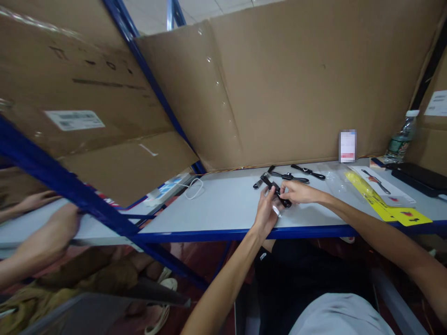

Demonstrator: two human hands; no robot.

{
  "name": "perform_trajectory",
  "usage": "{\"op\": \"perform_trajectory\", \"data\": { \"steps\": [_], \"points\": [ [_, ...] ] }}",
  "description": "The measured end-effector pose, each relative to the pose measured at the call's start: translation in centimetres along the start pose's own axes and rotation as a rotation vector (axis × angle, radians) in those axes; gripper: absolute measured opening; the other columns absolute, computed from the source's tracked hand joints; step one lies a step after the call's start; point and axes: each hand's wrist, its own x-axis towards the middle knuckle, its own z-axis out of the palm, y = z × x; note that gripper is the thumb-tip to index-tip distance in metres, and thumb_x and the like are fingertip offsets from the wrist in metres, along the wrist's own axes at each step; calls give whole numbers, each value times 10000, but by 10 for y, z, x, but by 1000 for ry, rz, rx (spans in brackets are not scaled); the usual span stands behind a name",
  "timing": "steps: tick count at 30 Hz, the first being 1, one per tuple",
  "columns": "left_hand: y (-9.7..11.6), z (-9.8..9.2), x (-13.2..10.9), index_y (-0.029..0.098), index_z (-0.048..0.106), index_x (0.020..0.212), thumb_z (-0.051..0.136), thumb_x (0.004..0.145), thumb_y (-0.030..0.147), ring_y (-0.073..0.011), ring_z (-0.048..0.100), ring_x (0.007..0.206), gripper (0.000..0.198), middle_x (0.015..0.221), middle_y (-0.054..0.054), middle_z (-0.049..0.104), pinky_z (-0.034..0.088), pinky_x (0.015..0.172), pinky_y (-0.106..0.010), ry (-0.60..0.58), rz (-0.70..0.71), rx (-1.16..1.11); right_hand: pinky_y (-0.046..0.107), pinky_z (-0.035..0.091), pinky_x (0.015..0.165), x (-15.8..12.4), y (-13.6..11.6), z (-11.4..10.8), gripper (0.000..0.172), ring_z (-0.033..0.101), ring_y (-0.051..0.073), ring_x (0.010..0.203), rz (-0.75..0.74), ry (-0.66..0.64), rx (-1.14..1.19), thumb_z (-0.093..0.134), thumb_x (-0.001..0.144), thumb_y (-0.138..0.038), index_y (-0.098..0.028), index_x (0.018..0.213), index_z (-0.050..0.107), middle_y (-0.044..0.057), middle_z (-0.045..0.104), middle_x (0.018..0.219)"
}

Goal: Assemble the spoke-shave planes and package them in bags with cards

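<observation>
My left hand (pixel 266 209) is closed around a black spokeshave (pixel 270 183), whose far end points away from me above the table. Clear plastic film (pixel 277 210) shows by the left fingers. With bent fingers, my right hand (pixel 294 191) pinches at the right side of the same tool; its fingertips are partly hidden. Just beyond the hands lie two more black spokeshaves, a nearer one (pixel 289 177) and a farther one (pixel 308 171). A short black piece (pixel 258 184) rests left of the held tool.
Clear plastic bags (pixel 331 177), a printed card (pixel 384 187) and yellow packaging (pixel 373 200) lie at right. Behind them are a phone (pixel 348 146), a bottle (pixel 401 137) and a black case (pixel 421 179). A white cable (pixel 194 188) lies left. Another person's arm (pixel 49 242) is beyond the blue post.
</observation>
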Motion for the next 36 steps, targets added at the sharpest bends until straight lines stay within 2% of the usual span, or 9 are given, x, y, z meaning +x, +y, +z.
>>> {"op": "perform_trajectory", "data": {
  "steps": [3, 7, 13, 17, 21, 28, 31, 33, 36],
  "points": [
    [3, 4, -4, 238, 531, 1230, 790, 731, 102, -179, 730, 736, 578, 893, -7, 693, 600, 809, -372, -26, -15, 6, 225, 349, 528, 2, 2, -2, 108, 553, 121, 543, -112, 107, -170, 574, 864, -125, -183, 782, 612, -21, 606, 580],
    [6, 3, -6, 236, 517, 1221, 719, 640, -24, -278, 760, 968, 667, 949, -36, 699, 588, 893, -436, -25, -98, 4, 255, 313, 583, 8, 7, -15, 103, 531, 137, 591, -141, 518, -314, 603, 863, -192, -176, 796, 680, -7, 623, 619],
    [8, 1, -8, 228, 542, 1145, 701, 657, -4, -304, 739, 1074, 564, 1006, -57, 725, 569, 961, -477, -73, -111, 34, 284, 285, 605, 8, 16, -44, 148, 518, 168, 607, -125, 872, -429, 558, 905, -243, -203, 833, 681, 11, 621, 641],
    [11, 3, -7, 162, 589, 1063, 683, 823, 172, -320, 722, 1112, 258, 1025, -138, 730, 573, 983, -451, -80, -215, -16, 285, 315, 640, 3, 21, -67, 156, 506, 171, 607, -131, 1045, -387, 547, 917, -254, -201, 809, 647, 3, 578, 614],
    [11, 5, -4, 135, 609, 1084, 566, 964, 394, -348, 707, 1139, 289, 1077, -195, 714, 578, 985, -515, -60, -326, -72, 279, 333, 657, 0, 26, -80, 149, 494, 172, 622, -98, 1092, -346, 549, 913, -251, -200, 798, 627, -4, 548, 605],
    [9, -5, 2, 75, 555, 1270, 446, 1020, 459, -361, 699, 1157, 472, 1154, -265, 708, 577, 977, -528, -65, -360, -133, 265, 349, 670, -7, 18, -73, 143, 492, 153, 639, -140, 1056, -259, 551, 913, -257, -208, 785, 590, -18, 540, 617],
    [8, -15, 9, 108, 540, 1329, 410, 1027, 471, -349, 703, 1150, 489, 1186, -250, 712, 583, 955, -529, -83, -382, -156, 260, 352, 643, -42, 4, -75, 183, 470, 136, 606, -226, 1090, -179, 540, 932, -297, -210, 774, 571, -27, 515, 606],
    [7, -21, 13, 119, 549, 1335, 396, 1027, 489, -345, 719, 1108, 505, 1181, -245, 716, 601, 911, -514, -76, -391, -170, 263, 351, 623, -80, -5, -75, 246, 462, 135, 601, -259, 1099, -183, 529, 951, -355, -211, 756, 570, -22, 511, 614],
    [6, -25, 16, 142, 586, 1300, 386, 1029, 495, -329, 741, 1032, 488, 1146, -222, 731, 612, 876, -501, -44, -384, -176, 278, 361, 614, -151, -13, -64, 320, 475, 145, 601, -181, 1113, -277, 538, 955, -441, -213, 739, 598, -6, 532, 616]
  ]
}}
